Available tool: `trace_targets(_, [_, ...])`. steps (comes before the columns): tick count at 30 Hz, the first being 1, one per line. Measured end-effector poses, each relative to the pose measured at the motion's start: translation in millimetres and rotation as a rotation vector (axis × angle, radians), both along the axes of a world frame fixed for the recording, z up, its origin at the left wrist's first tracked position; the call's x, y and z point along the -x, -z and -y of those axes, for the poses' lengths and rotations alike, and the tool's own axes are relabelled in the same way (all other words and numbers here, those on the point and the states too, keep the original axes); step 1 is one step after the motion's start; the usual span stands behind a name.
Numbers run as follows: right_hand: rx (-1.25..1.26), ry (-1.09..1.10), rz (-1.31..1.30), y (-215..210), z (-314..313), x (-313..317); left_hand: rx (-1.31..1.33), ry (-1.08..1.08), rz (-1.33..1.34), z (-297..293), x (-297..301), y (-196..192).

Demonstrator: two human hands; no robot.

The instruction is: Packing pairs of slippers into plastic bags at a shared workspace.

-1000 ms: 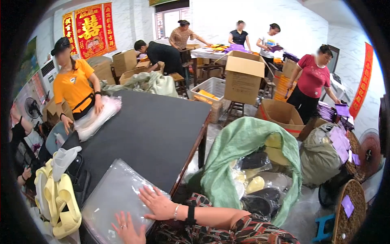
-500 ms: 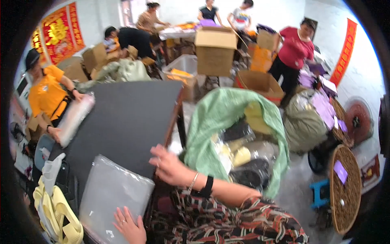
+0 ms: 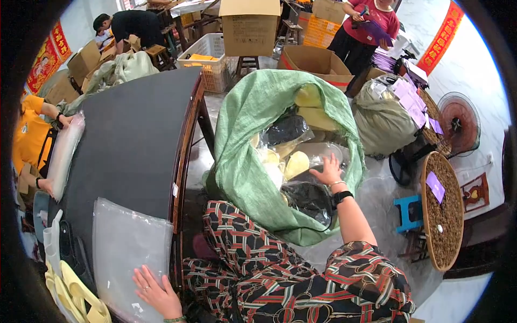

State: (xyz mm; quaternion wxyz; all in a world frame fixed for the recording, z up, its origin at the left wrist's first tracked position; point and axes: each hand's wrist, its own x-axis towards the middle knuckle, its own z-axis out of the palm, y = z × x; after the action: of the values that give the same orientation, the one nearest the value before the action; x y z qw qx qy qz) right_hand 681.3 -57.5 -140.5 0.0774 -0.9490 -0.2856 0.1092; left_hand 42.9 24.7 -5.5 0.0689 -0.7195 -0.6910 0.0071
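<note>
My left hand lies flat, fingers spread, on a stack of clear plastic bags at the near end of the dark table. Over the mouth of a big green woven sack is my right hand, its fingers apart and nothing held. Beneath it are wrapped things that look like slippers: a black pair in clear plastic and a pale yellow one. Whether my fingertips touch them I cannot tell. Pale yellow slipper-like pieces and a black one sit at the table's near left corner.
At the table's left, a person in orange holds a clear plastic roll. Ahead stand cardboard boxes and a white crate. To the right are a blue stool, a round woven tray and a fan.
My right hand has moved from beside the table edge rightward, over the sack's opening. My left hand stays on the plastic bags. The view has tilted down and turned right.
</note>
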Motion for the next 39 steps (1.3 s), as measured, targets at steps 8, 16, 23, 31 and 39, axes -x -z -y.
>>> trace_targets(8, [0.413, -0.096, -0.303, -6, 30, -11, 0.023, -0.03, 0.05, -4, -8, -8])
trace_targets(16, [0.253, 0.124, -0.31, 17, 57, -18, -0.041, 0.07, 0.114, 5, -10, -33])
trace_targets(23, [0.237, 0.234, -0.396, 43, 70, -47, -0.077, 0.065, 0.092, 6, -14, -36])
trace_targets(31, [0.114, 0.197, -0.512, 28, 62, -40, -0.096, 0.089, 0.062, 2, -15, -33])
trace_targets(39, [0.308, 0.227, -0.46, 16, 54, -30, -0.08, 0.053, 0.061, 6, -11, -33])
